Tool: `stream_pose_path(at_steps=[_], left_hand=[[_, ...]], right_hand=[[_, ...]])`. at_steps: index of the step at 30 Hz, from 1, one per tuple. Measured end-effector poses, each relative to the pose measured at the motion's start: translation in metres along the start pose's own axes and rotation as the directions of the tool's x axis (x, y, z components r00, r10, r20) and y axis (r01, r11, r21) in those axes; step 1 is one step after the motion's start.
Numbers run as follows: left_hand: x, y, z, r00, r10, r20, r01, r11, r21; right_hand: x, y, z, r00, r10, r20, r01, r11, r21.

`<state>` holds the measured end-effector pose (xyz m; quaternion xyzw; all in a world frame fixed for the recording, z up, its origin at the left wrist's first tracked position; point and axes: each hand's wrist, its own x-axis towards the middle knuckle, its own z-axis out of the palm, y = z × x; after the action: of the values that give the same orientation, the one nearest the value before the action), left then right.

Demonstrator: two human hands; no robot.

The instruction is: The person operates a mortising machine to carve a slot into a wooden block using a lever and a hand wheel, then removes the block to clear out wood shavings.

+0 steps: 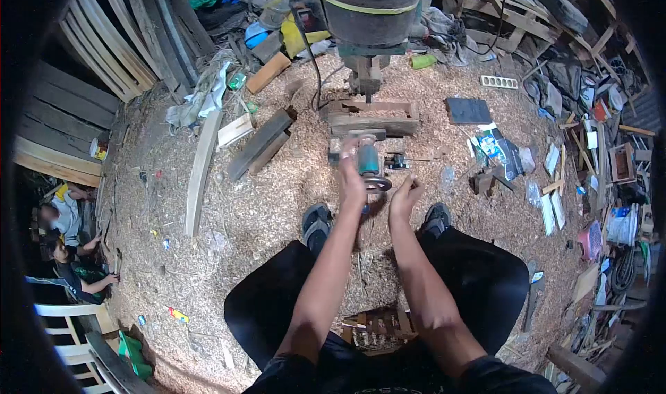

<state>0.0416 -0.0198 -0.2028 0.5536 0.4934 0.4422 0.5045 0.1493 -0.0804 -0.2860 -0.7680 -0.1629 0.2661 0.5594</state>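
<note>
The round black handwheel (pixel 377 184) and green housing (pixel 368 159) of a machine stand between my hands. My left hand (pixel 352 179) is stretched out along their left side, its fingers slightly blurred; whether it touches the wheel is unclear. To the right of the wheel, my right hand (pixel 404 196) has its fingers loosely bent and apart, with nothing visible in them. Beyond the hands, a wooden piece with a slot (pixel 374 120) lies in the machine, below a vertical bit (pixel 368 97). A large dark motor body (pixel 368 9) hangs overhead.
Wood shavings cover the floor (pixel 263 220). Curved planks (pixel 203 172) and dark beams (pixel 260 144) lie left. A dark board (pixel 467 111) and scraps lie right. Two people (pixel 76 269) are at the far left. My feet flank the machine. A cable (pixel 316 68) hangs behind.
</note>
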Motion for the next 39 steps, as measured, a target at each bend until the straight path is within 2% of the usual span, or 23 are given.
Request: stream_pose_path(at_steps=[1, 2, 3, 6, 7, 10, 14, 15, 18, 20, 22, 23, 25, 27, 29, 30, 31, 32, 34, 36, 37, 38, 39], left_hand=[[-0.001, -0.017, -0.007, 0.99, -0.097, -0.101, 0.114, 0.977, 0.181], [-0.005, -0.025, -0.011, 0.961, -0.173, -0.215, 0.24, 0.909, 0.341], [-0.014, -0.007, -0.014, 0.86, -0.511, -0.019, 0.507, 0.848, 0.154], [-0.024, 0.004, -0.014, 0.986, -0.162, 0.035, 0.16, 0.875, -0.456], [-0.028, 0.041, -0.021, 0.987, -0.158, 0.018, 0.117, 0.642, -0.757], [-0.042, 0.026, -0.018, 0.989, -0.133, 0.064, 0.142, 0.729, -0.669], [-0.053, 0.005, -0.019, 0.986, -0.101, 0.13, 0.156, 0.829, -0.537], [-0.05, 0.014, -0.021, 0.994, -0.106, 0.039, 0.112, 0.884, -0.453], [-0.043, 0.029, -0.029, 0.985, -0.106, -0.138, 0.063, 0.956, -0.286], [-0.05, 0.028, -0.026, 0.983, -0.143, -0.113, 0.098, 0.938, -0.333], [-0.052, 0.032, -0.024, 0.982, -0.167, -0.09, 0.121, 0.916, -0.382], [-0.052, 0.033, -0.025, 0.981, -0.178, -0.081, 0.131, 0.905, -0.404], [-0.046, 0.03, -0.026, 0.977, -0.097, -0.191, 0.074, 0.989, -0.126], [-0.052, 0.009, 0.013, 0.906, -0.054, -0.42, 0.179, 0.948, 0.264], [-0.06, 0.029, -0.003, 0.932, -0.191, -0.307, 0.308, 0.864, 0.398], [-0.057, 0.017, -0.034, 0.986, -0.138, -0.097, 0.169, 0.823, 0.543], [-0.053, 0.0, -0.056, 0.958, -0.155, -0.243, 0.205, 0.959, 0.195], [-0.048, -0.002, -0.055, 0.946, -0.152, -0.288, 0.2, 0.968, 0.149], [-0.04, -0.006, -0.052, 0.916, -0.144, -0.376, 0.178, 0.982, 0.059], [-0.047, -0.034, -0.026, 0.933, -0.3, -0.2, 0.334, 0.929, 0.161], [-0.047, -0.037, -0.01, 0.923, -0.368, -0.112, 0.385, 0.897, 0.219], [-0.064, 0.017, 0.0, 0.922, -0.244, -0.3, 0.334, 0.894, 0.3], [-0.055, 0.019, -0.01, 0.943, -0.249, -0.221, 0.243, 0.968, -0.056]], right_hand=[[-0.007, -0.013, 0.002, 1.0, 0.017, -0.001, -0.016, 0.967, 0.253], [-0.022, -0.034, 0.003, 0.989, -0.144, 0.045, 0.139, 0.986, 0.094], [-0.031, -0.035, 0.003, 0.984, -0.139, 0.11, 0.129, 0.988, 0.087], [-0.002, 0.04, -0.004, 0.999, 0.008, 0.048, 0.002, 0.978, -0.211], [-0.008, 0.016, -0.018, 0.954, 0.295, 0.047, -0.248, 0.87, -0.426], [-0.013, 0.003, -0.003, 0.999, -0.018, 0.042, 0.009, 0.983, 0.186], [-0.002, 0.059, 0.001, 0.985, 0.168, -0.043, -0.171, 0.983, -0.071], [-0.008, 0.043, -0.023, 0.928, 0.371, 0.048, -0.322, 0.858, -0.399], [-0.018, 0.001, -0.015, 0.992, 0.109, 0.057, -0.12, 0.964, 0.236], [-0.041, -0.042, -0.004, 0.99, -0.121, 0.076, 0.112, 0.987, 0.115], [-0.034, -0.03, -0.018, 0.939, 0.3, 0.17, -0.322, 0.939, 0.119], [-0.029, -0.008, -0.019, 0.941, 0.318, 0.118, -0.329, 0.941, 0.082], [-0.015, 0.039, -0.015, 0.938, 0.347, 0.004, -0.347, 0.938, 0.006], [-0.03, -0.01, -0.008, 0.987, 0.127, 0.102, -0.145, 0.971, 0.19], [-0.031, -0.016, -0.001, 0.993, -0.037, 0.111, 0.024, 0.993, 0.114], [-0.028, 0.013, -0.006, 0.981, 0.152, 0.121, -0.156, 0.988, 0.016], [-0.02, 0.044, -0.011, 0.937, 0.329, 0.115, -0.322, 0.944, -0.073], [-0.008, 0.056, -0.011, 0.868, 0.487, 0.095, -0.469, 0.868, -0.16], [-0.048, -0.043, -0.015, 0.924, 0.369, 0.104, -0.381, 0.912, 0.149], [-0.065, -0.085, -0.015, 0.942, 0.259, 0.212, -0.319, 0.89, 0.327], [-0.046, -0.029, 0.01, 0.986, 0.128, 0.103, -0.15, 0.955, 0.255], [-0.03, 0.004, 0.02, 0.96, 0.268, 0.083, -0.279, 0.943, 0.18], [-0.016, 0.031, 0.02, 0.914, 0.404, 0.051, -0.407, 0.907, 0.107]])
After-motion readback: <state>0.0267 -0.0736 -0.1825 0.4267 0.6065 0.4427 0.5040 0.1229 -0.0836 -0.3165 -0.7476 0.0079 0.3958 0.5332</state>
